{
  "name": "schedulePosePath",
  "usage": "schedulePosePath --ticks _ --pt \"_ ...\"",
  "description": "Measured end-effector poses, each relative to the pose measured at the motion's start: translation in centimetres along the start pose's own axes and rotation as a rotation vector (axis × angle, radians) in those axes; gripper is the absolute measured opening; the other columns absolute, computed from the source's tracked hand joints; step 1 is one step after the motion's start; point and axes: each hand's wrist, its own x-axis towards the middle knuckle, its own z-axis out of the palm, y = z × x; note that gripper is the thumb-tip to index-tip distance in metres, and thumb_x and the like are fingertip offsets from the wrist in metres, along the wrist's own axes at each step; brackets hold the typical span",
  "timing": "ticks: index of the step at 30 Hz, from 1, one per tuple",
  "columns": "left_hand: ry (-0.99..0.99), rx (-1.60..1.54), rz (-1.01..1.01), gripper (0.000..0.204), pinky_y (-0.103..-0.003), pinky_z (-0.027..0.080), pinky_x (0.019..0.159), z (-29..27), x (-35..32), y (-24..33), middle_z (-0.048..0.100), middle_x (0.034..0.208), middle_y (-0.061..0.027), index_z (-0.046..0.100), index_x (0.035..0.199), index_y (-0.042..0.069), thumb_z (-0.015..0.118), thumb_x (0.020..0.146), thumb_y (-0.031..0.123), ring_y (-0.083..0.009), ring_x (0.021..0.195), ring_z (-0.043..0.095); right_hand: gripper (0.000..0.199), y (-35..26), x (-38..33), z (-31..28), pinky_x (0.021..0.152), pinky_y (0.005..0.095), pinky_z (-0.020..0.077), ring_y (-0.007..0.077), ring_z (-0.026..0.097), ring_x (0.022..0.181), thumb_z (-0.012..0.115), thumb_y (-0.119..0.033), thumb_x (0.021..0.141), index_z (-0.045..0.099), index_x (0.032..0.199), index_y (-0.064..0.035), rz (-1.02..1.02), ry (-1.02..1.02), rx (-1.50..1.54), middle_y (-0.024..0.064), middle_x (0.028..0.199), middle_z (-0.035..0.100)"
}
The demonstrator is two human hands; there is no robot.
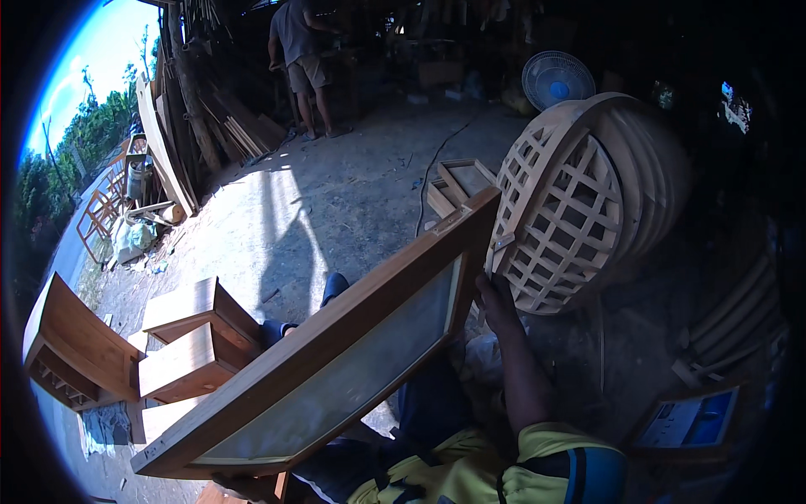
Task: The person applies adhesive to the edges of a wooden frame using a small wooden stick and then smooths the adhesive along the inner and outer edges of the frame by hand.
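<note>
A long wooden-framed panel [315, 357] slants across my lap, with a pale, cloudy sheet set inside its brown frame. Its far end rises to the upper right. At that end my right hand [497, 300] is closed on the frame's outer edge, fingers partly hidden by the wood. My left hand [248, 487] supports the lower left end from beneath; only part of it shows, closed against the frame's underside. Just past the right hand stands a large rounded wooden lattice piece [558, 227].
Wooden drawer-like boxes [189, 365] and a curved wooden cabinet piece [88, 336] lie left. Small wooden frames [457, 185] rest on the floor ahead. A fan [558, 80] stands behind the lattice. Another person [306, 63] stands far back near leaning boards [243, 126]. A framed picture [688, 420] lies right.
</note>
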Motion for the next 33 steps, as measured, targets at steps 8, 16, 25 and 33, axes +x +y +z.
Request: schedulePosePath --ticks 8,16,25,33 --pt "0.105 -0.462 -0.321 0.069 -0.028 0.048 0.064 2.2 0.9 1.0 0.065 0.083 -0.0042 0.063 0.098 -0.003 0.052 0.101 0.065 -0.0118 0.075 0.061 0.062 0.6 0.1 -0.8 0.09 0.0371 0.0541 0.0229 0.06 0.112 0.061 -0.049 0.102 0.049 0.139 0.0002 0.048 0.228 0.249 0.0113 0.12 0.059" --pt "0.138 -0.502 -0.286 0.069 -0.024 0.044 0.061 1.2 2.3 7.5 0.062 0.082 0.0023 0.066 0.097 0.001 0.066 0.091 0.07 -0.0051 0.074 0.056 0.063 1.7 0.8 2.9 0.09 0.0384 0.0571 0.0258 0.062 0.115 0.051 -0.05 0.105 0.044 0.146 -0.0024 0.001 0.243 0.215 0.0146 0.128 0.057" --pt "-0.274 -0.45 -0.084 0.041 -0.035 0.05 0.067 3.2 7.5 15.1 0.065 0.081 -0.0134 0.061 0.102 0.0 0.077 0.09 0.036 -0.0235 0.073 0.066 0.065 3.7 2.9 -2.4 0.09 0.0399 0.0605 0.0291 0.063 0.119 0.039 -0.052 0.109 0.039 0.154 -0.0053 -0.06 0.27 0.272 0.0182 0.138 0.056" --pt "-0.708 -0.306 0.26 0.041 -0.046 0.05 0.068 2.5 13.8 24.3 0.063 0.086 -0.0209 0.055 0.111 -0.002 0.076 0.092 0.028 -0.041 0.08 0.068 0.067 9.4 7.0 -4.1 0.113 0.0406 0.0421 0.0274 0.05 0.137 0.048 -0.052 0.108 0.035 0.159 -0.0098 -0.05 0.045 0.274 0.0118 0.153 0.048"
